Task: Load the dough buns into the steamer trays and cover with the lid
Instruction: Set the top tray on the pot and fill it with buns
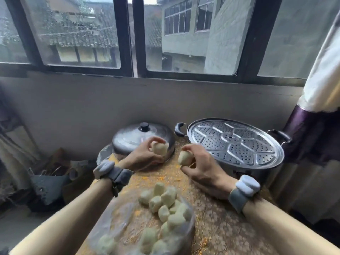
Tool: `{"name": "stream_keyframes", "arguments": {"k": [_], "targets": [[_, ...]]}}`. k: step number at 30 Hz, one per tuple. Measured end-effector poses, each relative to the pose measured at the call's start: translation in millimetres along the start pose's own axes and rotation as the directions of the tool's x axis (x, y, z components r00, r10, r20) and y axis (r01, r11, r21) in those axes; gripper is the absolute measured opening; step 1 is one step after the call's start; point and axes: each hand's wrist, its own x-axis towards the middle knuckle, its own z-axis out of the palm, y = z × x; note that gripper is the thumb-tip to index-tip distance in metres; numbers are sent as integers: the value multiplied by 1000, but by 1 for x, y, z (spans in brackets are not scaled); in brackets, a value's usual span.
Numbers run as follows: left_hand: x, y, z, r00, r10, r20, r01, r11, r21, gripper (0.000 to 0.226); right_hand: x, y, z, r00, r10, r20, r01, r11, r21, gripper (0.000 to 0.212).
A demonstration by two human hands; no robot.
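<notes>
Two buns up: left hand fingers closed round one bun, right hand pinching another. Carry to empty steamer tray at 2 o'clock; space apart, don't squash. Lid waits at 11 o'clock on worktop.

Looks like a home kitchen corner: steamer pot and lid on a patterned tablecloth under a window facing tiled roofs.
</notes>
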Motion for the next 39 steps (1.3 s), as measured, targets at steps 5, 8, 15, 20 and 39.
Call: {"name": "stream_keyframes", "arguments": {"k": [5,8,15,20,39], "targets": [[72,55,26,986,162,-31,-159,983,90,53,37,49,-65,972,117,-203,-125,992,-28,55],[135,72,56,981,194,-5,-191,971,141,48,61,95,-98,945,231,-232,-245,969,-33,48],[245,66,136,987,156,49,-162,898,409,45,111,203,-108,878,428,-217,-453,887,-85,40],[311,52,167,981,187,46,-168,719,674,52,153,259,-97,862,469,-193,-493,864,-103,44],[334,21,179,981,186,-52,-119,797,591,68,173,294,-86,839,527,-135,-541,834,-107,74]]}}
